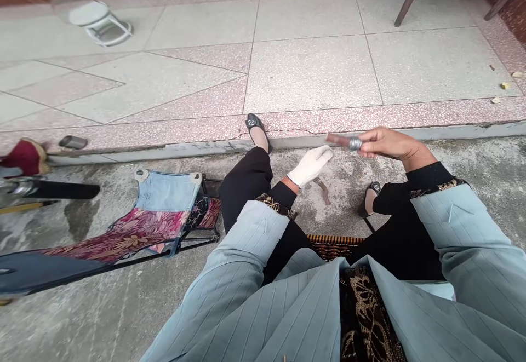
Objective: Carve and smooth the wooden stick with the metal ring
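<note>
My right hand [386, 143] is closed on one end of a short brown stick [337, 140] with a silver, coil-like band [354, 143] around it. The stick points left, over the step edge, and its far end is smeared by motion. Wearing a white glove, my left hand [311, 165] hovers just left of and below the stick, apart from it. Its fingers are folded together, and whatever may be in them is hidden. Just under the glove shows a brown, curved strip [324, 191]; whether it lies on the concrete or hangs from the hand, I cannot tell.
A tiled step [312, 72] runs across in front, with one shoe [252, 122] on it. To the left stand a folding recliner [131, 230], a metal can [73, 142] and a black tube [61, 189]. A white stool [102, 19] is farther back. Beneath me is a woven seat [335, 246].
</note>
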Action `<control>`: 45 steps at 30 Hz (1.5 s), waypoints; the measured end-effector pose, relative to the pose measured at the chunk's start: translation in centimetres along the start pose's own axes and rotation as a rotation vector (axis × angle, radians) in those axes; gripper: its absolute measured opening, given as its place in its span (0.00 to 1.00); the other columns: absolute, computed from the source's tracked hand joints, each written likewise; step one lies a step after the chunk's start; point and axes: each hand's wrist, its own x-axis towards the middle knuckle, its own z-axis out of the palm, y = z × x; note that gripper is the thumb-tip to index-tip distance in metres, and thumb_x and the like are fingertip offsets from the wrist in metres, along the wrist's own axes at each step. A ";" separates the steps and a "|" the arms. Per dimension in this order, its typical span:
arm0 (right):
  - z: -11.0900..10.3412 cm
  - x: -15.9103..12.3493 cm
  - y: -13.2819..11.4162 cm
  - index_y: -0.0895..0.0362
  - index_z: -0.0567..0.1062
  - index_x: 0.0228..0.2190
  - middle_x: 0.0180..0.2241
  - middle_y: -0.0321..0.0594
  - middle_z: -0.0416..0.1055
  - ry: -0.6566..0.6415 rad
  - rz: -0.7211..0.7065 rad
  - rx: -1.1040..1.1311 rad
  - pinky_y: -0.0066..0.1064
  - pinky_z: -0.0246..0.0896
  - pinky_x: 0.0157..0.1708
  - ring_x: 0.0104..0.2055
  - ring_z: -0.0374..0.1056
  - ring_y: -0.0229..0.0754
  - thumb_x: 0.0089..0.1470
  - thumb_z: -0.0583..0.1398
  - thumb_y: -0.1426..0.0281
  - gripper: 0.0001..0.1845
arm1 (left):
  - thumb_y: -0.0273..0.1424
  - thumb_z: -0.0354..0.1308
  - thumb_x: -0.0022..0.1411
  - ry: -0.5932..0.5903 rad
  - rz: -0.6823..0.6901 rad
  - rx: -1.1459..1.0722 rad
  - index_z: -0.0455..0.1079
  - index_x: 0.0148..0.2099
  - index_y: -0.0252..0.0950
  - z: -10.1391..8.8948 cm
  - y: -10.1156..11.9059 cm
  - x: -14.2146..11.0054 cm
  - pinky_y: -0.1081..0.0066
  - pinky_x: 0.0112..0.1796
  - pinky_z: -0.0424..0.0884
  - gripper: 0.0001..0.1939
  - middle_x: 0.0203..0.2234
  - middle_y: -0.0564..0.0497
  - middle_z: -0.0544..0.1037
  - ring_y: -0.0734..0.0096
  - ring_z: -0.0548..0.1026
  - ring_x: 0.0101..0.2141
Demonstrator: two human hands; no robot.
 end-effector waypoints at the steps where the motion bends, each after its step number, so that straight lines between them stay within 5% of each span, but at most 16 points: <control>1: -0.2 -0.1 0.2 0.60 0.76 0.33 0.26 0.35 0.66 0.147 -0.028 0.062 0.27 0.53 0.28 0.25 0.57 0.32 0.52 0.65 0.53 0.21 | 0.40 0.41 0.72 -0.049 0.010 0.019 0.70 0.40 0.35 0.3 0.0 0.0 0.71 0.36 0.63 0.20 0.32 0.50 0.76 0.69 0.72 0.33; 5: -0.5 1.0 1.4 0.60 0.74 0.35 0.26 0.38 0.67 0.468 0.068 0.075 0.28 0.54 0.27 0.24 0.57 0.34 0.54 0.63 0.54 0.20 | 0.40 0.45 0.71 -0.266 0.097 0.208 0.72 0.41 0.37 1.4 0.3 -0.3 0.71 0.33 0.60 0.17 0.31 0.50 0.76 0.68 0.72 0.31; 8: -0.2 2.4 1.9 0.60 0.77 0.36 0.27 0.41 0.69 0.472 0.357 -0.370 0.30 0.53 0.29 0.27 0.62 0.38 0.57 0.61 0.59 0.16 | 0.40 0.45 0.71 -0.303 0.154 0.341 0.73 0.42 0.38 1.8 0.6 -0.6 0.70 0.32 0.59 0.18 0.32 0.50 0.77 0.67 0.72 0.31; 11: 0.3 3.4 1.9 0.60 0.79 0.38 0.34 0.48 0.74 0.279 0.518 -0.830 0.33 0.53 0.31 0.34 0.67 0.45 0.60 0.58 0.61 0.16 | 0.40 0.45 0.71 -0.304 0.173 0.439 0.74 0.42 0.39 1.7 0.7 -0.8 0.71 0.31 0.58 0.17 0.33 0.49 0.78 0.67 0.73 0.32; 15: 1.2 3.6 1.9 0.61 0.79 0.37 0.38 0.53 0.75 -0.063 0.600 -1.022 0.34 0.52 0.30 0.35 0.68 0.48 0.59 0.58 0.63 0.15 | 0.40 0.44 0.72 -0.259 0.175 0.502 0.74 0.44 0.39 1.4 0.7 -0.7 0.70 0.30 0.57 0.19 0.33 0.49 0.79 0.66 0.73 0.31; 19: 1.5 3.0 2.4 0.60 0.78 0.31 0.28 0.45 0.74 -0.336 0.562 -0.893 0.32 0.52 0.29 0.30 0.67 0.43 0.56 0.61 0.65 0.10 | 0.39 0.44 0.71 -0.189 0.125 0.478 0.74 0.44 0.38 0.8 0.4 -0.4 0.70 0.31 0.58 0.18 0.32 0.49 0.78 0.66 0.73 0.32; 26: 0.9 2.3 2.1 0.60 0.79 0.34 0.22 0.34 0.67 -0.499 0.305 -0.387 0.27 0.52 0.27 0.24 0.59 0.34 0.53 0.63 0.60 0.15 | 0.40 0.44 0.71 -0.084 0.032 0.242 0.72 0.40 0.36 0.5 -1.3 0.5 0.70 0.35 0.62 0.18 0.30 0.50 0.77 0.67 0.72 0.32; 29: 0.3 1.7 1.3 0.60 0.80 0.37 0.24 0.32 0.69 -0.351 0.174 -0.210 0.26 0.51 0.25 0.23 0.58 0.32 0.52 0.64 0.56 0.20 | 0.41 0.43 0.71 -0.074 0.005 0.133 0.71 0.39 0.34 1.1 -1.6 0.4 0.71 0.34 0.63 0.20 0.30 0.50 0.76 0.69 0.71 0.30; 35: -0.2 1.5 1.3 0.60 0.76 0.30 0.24 0.36 0.67 0.282 0.015 0.178 0.26 0.51 0.23 0.23 0.57 0.31 0.47 0.68 0.52 0.22 | 0.42 0.42 0.72 -0.199 0.029 0.095 0.71 0.41 0.36 2.2 -0.6 -0.1 0.72 0.33 0.63 0.20 0.29 0.52 0.75 0.71 0.71 0.30; 38: -0.4 2.3 1.7 0.59 0.76 0.33 0.25 0.38 0.68 0.490 0.123 0.067 0.27 0.53 0.24 0.23 0.58 0.34 0.50 0.66 0.54 0.20 | 0.40 0.44 0.72 -0.267 0.116 0.221 0.72 0.42 0.37 2.4 -0.1 -0.4 0.73 0.34 0.63 0.18 0.31 0.51 0.77 0.70 0.72 0.31; 41: -0.3 3.0 1.9 0.59 0.79 0.38 0.27 0.41 0.70 0.461 0.402 -0.465 0.30 0.54 0.27 0.27 0.63 0.38 0.56 0.62 0.61 0.15 | 0.40 0.45 0.72 -0.268 0.189 0.323 0.73 0.43 0.38 2.1 0.3 -0.6 0.72 0.34 0.62 0.17 0.33 0.51 0.78 0.69 0.74 0.34; 45: 0.8 3.4 2.0 0.61 0.81 0.36 0.28 0.45 0.73 0.037 0.570 -0.906 0.32 0.52 0.28 0.29 0.65 0.42 0.57 0.60 0.65 0.13 | 0.40 0.45 0.71 -0.190 0.149 0.386 0.74 0.44 0.38 1.1 0.5 -0.9 0.71 0.33 0.61 0.18 0.32 0.50 0.78 0.67 0.74 0.33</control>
